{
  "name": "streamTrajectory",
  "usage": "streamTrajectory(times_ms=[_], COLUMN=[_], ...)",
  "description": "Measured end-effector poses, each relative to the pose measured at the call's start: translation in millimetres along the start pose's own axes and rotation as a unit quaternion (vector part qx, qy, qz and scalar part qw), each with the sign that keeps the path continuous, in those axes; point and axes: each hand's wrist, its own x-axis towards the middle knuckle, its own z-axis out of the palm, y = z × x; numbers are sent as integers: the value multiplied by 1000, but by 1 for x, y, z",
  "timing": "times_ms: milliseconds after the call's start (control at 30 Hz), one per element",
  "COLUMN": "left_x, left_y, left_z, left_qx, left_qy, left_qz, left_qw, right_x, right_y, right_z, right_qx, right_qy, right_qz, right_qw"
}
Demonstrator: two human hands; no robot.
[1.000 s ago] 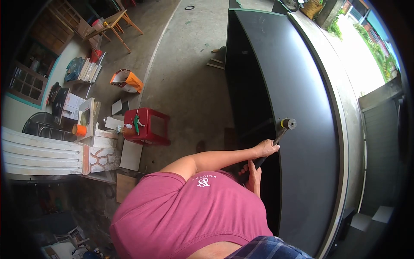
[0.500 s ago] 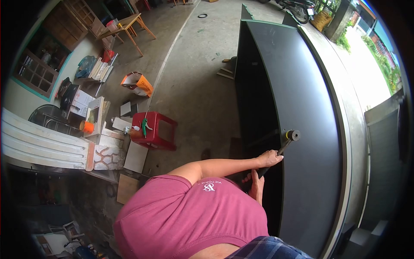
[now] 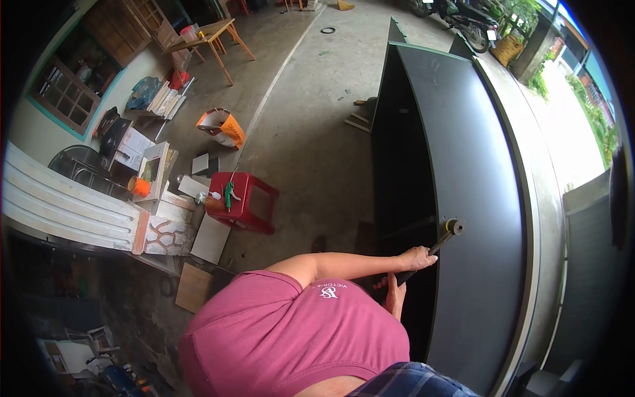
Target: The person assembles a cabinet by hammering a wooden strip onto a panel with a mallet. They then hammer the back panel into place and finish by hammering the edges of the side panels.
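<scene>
My left hand (image 3: 417,257) is closed round the shaft of a hammer (image 3: 455,227), close below its head. The head has a round grey face and a yellow band, and lies over the near edge of a large dark panel (image 3: 476,165). Lower down, my right hand (image 3: 395,294) is wrapped round the black handle, its fingers partly hidden. The panel forms the top of a long, dark cabinet-like box, whose shadowed side (image 3: 403,159) faces left.
A red stool (image 3: 248,202) bears a green-handled tool (image 3: 231,195) and a small bottle. Beyond are an orange bag (image 3: 222,128), a wooden table (image 3: 208,33) and a black ring (image 3: 328,30) on the floor. A white pillar (image 3: 73,202) stands left, motorbikes (image 3: 473,30) at the top right.
The view has shifted, so the stool, bag and cabinet appear further right and more of the motorbikes shows. Both hands keep their hold on the hammer, whose head stays over the panel's edge.
</scene>
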Motion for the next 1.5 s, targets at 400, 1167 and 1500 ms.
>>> streamTrajectory(times_ms=[400, 1167, 1500], left_x=[-16, -1, 179], left_y=[-11, -20, 45], left_z=[-129, -361, -450], left_qx=[-107, -102, -69], left_qy=[-70, 85, 36], left_qz=[68, 87, 61], left_qw=[989, 987, 995], right_x=[35, 154, 318], right_y=[26, -2, -97], right_z=[113, 250, 286], right_qx=[-147, -295, -252], right_qy=[29, -222, -133], right_qz=[-120, 25, -71], right_qw=[981, 929, 956])
